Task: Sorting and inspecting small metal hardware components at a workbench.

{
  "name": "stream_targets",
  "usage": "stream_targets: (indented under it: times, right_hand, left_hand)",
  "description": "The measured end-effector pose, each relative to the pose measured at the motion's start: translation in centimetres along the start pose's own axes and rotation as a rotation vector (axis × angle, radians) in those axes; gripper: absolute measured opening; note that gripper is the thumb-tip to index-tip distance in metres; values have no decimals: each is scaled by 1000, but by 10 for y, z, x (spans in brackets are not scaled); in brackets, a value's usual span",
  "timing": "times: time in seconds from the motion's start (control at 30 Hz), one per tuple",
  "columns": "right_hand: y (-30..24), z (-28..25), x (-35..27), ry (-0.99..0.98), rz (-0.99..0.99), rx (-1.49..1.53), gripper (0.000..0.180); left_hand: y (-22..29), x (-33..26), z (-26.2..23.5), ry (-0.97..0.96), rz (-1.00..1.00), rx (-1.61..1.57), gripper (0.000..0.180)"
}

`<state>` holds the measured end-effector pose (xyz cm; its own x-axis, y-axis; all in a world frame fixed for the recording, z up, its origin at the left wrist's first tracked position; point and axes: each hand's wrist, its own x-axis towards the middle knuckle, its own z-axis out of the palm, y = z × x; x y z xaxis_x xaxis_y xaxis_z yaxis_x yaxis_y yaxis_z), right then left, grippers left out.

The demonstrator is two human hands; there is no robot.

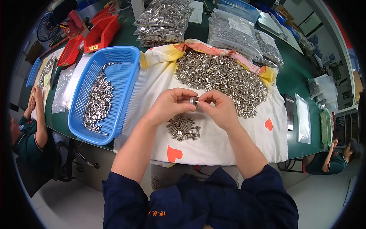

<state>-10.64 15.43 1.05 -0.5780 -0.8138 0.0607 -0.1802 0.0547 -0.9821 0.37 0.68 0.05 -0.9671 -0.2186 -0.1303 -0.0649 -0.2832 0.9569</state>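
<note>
Over the white cloth (244, 141), my two hands meet at the middle. My left hand (172, 104) pinches a small round silver metal piece (193, 100) between thumb and fingers. Close against it, my right hand (220, 110) has thumb and forefinger pressed together at a tiny part, too small to name. Just below my hands lies a small pile of short metal cylinders (183, 128). Beyond them spreads a much larger heap of similar cylinders (225, 78), partly hidden behind my right hand.
A blue perforated basket (131, 72) to the left holds more cylinders. Filled plastic bags (164, 23) and a bulging clear bag (232, 34) stand at the back. Red bins (101, 32) sit far left. A phone (289, 110) lies right. Co-workers sit at either side.
</note>
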Motion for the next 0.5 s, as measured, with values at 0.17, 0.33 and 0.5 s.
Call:
stream_targets:
  times: [0.17, 0.33, 0.5]
  right_hand:
    - [-10, 5, -4, 44, -91, -251, 7]
    - [-7, 6, -4, 79, -223, -358, 6]
    - [-9, 12, -5, 80, -204, -383, 6]
  left_hand:
    - [-3, 0, -2, 13, 1, 24, 34]
    - [-4, 0, -1, 45, 21, 51, 34]
    - [-1, -3, -5, 21, -17, 77, 33]
